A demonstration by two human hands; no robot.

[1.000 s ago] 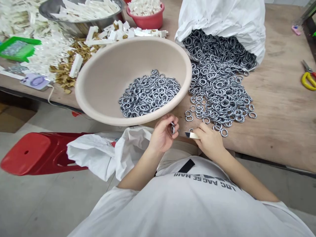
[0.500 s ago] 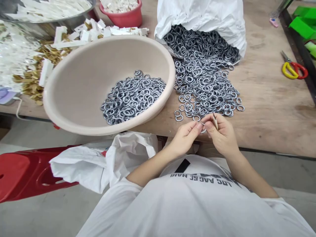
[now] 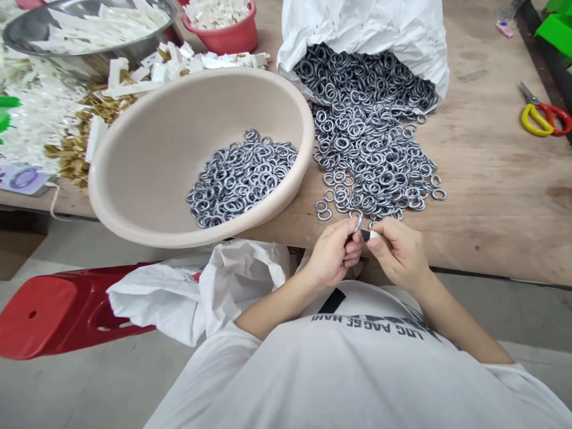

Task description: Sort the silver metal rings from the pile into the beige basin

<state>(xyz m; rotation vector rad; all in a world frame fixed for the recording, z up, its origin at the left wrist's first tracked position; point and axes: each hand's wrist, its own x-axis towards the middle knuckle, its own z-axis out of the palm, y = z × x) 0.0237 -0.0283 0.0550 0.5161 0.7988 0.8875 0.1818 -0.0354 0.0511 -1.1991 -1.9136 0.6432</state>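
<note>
My left hand (image 3: 334, 250) pinches one grey metal ring (image 3: 358, 220) between thumb and fingers, at the table's front edge. My right hand (image 3: 400, 247) is closed on a small tool (image 3: 366, 235) with a dark end and a pale part; its exact kind is unclear. The dark end points toward the left fingers, just below the ring. Beyond both hands lies a loose pile of the same rings (image 3: 375, 158), spilling from a white sack (image 3: 364, 24). To the left, a big beige basin (image 3: 147, 131) holds more rings (image 3: 243, 179).
Scissors (image 3: 538, 116) with yellow and red handles lie at the right. A steel bowl (image 3: 98, 62) and a pink tub (image 3: 223, 37) of white pieces stand behind the basin. Below the table are a red stool (image 3: 44, 313) and a white bag (image 3: 179, 298).
My right hand has turned the small tool from pointing up to pointing left at the left hand. The ring is now raised upright in my left fingers. The view has shifted slightly.
</note>
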